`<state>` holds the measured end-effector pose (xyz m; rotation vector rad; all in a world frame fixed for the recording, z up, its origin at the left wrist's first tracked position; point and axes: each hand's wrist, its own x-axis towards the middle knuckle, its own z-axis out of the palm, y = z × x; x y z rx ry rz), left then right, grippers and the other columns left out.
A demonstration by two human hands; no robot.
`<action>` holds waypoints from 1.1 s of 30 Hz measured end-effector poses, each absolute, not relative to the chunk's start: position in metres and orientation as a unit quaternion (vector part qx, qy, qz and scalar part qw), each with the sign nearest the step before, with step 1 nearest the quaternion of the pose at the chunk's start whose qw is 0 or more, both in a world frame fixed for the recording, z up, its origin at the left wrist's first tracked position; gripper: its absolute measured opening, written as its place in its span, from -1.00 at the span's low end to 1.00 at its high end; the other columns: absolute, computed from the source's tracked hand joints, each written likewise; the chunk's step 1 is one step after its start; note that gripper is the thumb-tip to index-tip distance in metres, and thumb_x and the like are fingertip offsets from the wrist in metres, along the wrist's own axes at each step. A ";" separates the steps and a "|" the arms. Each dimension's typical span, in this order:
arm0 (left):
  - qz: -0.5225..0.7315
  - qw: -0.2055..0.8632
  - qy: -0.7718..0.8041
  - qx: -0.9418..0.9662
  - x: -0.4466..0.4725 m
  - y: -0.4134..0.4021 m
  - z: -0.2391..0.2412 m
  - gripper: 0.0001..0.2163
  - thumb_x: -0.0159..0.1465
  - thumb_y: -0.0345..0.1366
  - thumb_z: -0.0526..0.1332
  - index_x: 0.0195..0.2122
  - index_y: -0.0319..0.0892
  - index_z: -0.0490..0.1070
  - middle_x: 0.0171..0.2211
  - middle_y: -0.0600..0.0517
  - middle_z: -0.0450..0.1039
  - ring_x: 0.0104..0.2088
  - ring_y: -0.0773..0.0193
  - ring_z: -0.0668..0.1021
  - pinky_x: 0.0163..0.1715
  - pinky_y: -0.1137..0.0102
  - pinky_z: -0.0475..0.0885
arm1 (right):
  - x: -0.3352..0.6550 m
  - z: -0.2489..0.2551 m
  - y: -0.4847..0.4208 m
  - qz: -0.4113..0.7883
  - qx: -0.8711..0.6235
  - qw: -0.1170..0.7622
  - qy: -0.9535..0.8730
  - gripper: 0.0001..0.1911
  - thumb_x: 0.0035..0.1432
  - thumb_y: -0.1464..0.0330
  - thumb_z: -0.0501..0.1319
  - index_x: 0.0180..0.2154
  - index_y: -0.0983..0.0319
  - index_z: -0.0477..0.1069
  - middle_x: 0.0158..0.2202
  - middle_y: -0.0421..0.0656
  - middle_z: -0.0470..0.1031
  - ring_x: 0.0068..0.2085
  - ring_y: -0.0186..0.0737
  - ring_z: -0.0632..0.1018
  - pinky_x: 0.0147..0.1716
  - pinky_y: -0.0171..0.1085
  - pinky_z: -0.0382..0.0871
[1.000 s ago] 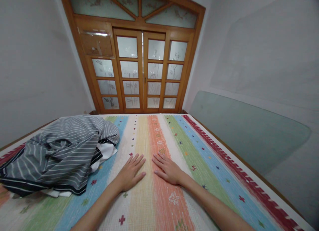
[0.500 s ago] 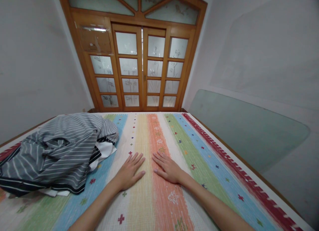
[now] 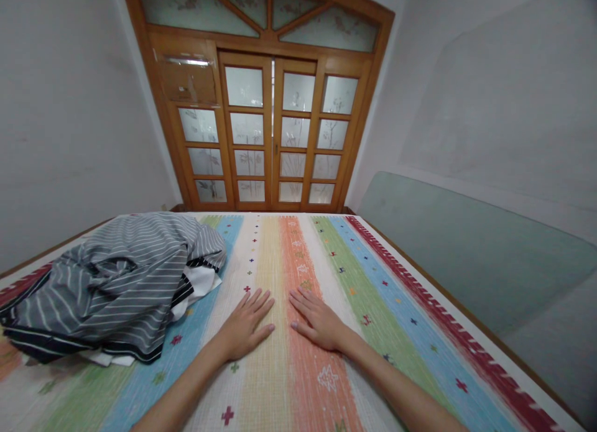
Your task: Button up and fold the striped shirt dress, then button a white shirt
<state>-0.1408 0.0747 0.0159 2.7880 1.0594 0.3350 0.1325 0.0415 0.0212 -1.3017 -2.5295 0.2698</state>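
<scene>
Under the left hand (image 3: pixel 246 326) and the right hand (image 3: pixel 321 322) lies the striped cloth (image 3: pixel 265 388), seemingly spread flat already; their fingers are extended, holding nothing. Further left, the grey fabric (image 3: pixel 140 276) (untouched by them) is a crumpled heap, not straightened.

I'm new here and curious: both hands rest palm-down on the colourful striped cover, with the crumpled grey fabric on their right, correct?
Not quite: the head view shows the crumpled grey fabric on their left. The left hand and right hand do rest palm-down on the colourful striped cover.
</scene>
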 end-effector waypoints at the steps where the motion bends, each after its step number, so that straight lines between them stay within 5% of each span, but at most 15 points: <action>1: 0.110 0.070 0.353 0.926 -0.141 0.074 0.017 -0.44 0.39 0.05 -0.08 0.37 0.01 -0.03 0.37 -0.02 -0.02 0.37 0.04 0.04 0.31 0.00 -0.03 | 0.132 0.022 0.041 0.094 -0.451 0.141 -0.876 -0.30 0.33 0.01 -0.05 0.35 0.24 0.00 0.37 -0.06 0.00 0.38 -0.06 0.03 0.34 0.02 -0.07; 33: 0.130 0.067 0.347 0.926 -0.140 0.073 0.018 -0.45 0.38 -0.01 -0.01 0.36 -0.01 0.00 0.36 -0.04 0.03 0.36 0.05 0.07 0.30 -0.01 0.00 | 0.132 0.021 0.041 0.111 -0.450 0.170 -0.869 -0.32 0.32 0.02 -0.02 0.34 0.20 0.05 0.36 -0.07 0.04 0.37 0.00 0.07 0.33 0.06 -0.05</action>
